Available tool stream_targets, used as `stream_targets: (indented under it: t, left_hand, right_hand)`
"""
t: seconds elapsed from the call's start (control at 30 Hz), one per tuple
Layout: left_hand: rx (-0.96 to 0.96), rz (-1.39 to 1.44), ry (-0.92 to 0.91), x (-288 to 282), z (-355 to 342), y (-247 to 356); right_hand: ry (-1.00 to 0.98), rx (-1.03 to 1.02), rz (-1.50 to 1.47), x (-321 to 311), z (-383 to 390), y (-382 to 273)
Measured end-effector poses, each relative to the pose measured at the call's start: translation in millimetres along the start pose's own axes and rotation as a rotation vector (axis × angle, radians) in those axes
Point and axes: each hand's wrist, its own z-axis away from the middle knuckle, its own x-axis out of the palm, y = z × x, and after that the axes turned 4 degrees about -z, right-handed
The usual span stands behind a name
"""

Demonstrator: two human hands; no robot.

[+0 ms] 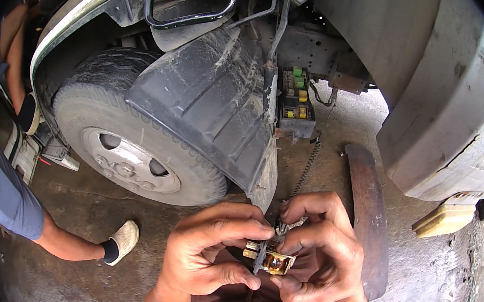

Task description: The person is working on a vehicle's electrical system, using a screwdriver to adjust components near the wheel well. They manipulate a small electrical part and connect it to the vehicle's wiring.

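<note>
In front of my body I hold an opened electrical relay (277, 263), its cover off. Copper-coloured winding shows inside its metal frame, and metal pins stick out on the left past a dark flat base. My left hand (204, 250) is closed, with fingertips and thumb pinching the base side. From the other side, my right hand (326, 251) has its thumb and forefinger at the coil end. A small greyish thing shows behind the relay near my right fingers; I cannot make out its kind. Beyond my hands is a fuse box (290, 99) with green and yellow parts.
A truck wheel (134, 131) and black mudguard (212, 98) stand ahead on the left. Corrugated conduit (307, 169) hangs below the fuse box. A curved brown plank-like piece (368, 216) lies to the right, near a pale metal body panel (462, 100). Another person's leg (68, 238) is at left.
</note>
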Motion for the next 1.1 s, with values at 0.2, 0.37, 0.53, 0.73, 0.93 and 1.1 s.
stream_targets:
  t: [0.2, 0.37, 0.53, 0.73, 0.93, 1.1]
  left_hand:
    - [0.017, 0.066, 0.013, -1.0, 3.6, -2.0]
    - [0.042, 0.117, 0.036, -2.8, 7.8, -2.0]
    - [0.023, 0.165, 0.059, -2.6, 11.0, -4.0]
    - [-0.009, 0.198, 0.096, -1.1, 13.7, -7.2]
    - [-0.024, 0.210, 0.097, -2.2, 15.4, -7.6]
    - [-0.033, 0.225, 0.100, -3.3, 16.5, -8.5]
  right_hand:
    - [0.014, 0.009, 0.018, 3.1, -1.8, -3.1]
    - [0.008, 0.018, 0.018, 6.0, -5.3, -1.8]
    - [0.006, 0.018, -0.009, 8.3, -6.9, 1.4]
    - [0.010, 0.042, -0.022, 8.9, -6.3, 2.8]
    - [-0.004, 0.051, -0.008, 8.3, -7.0, 2.4]
    - [-0.025, 0.027, 0.000, 8.7, -7.9, 5.4]
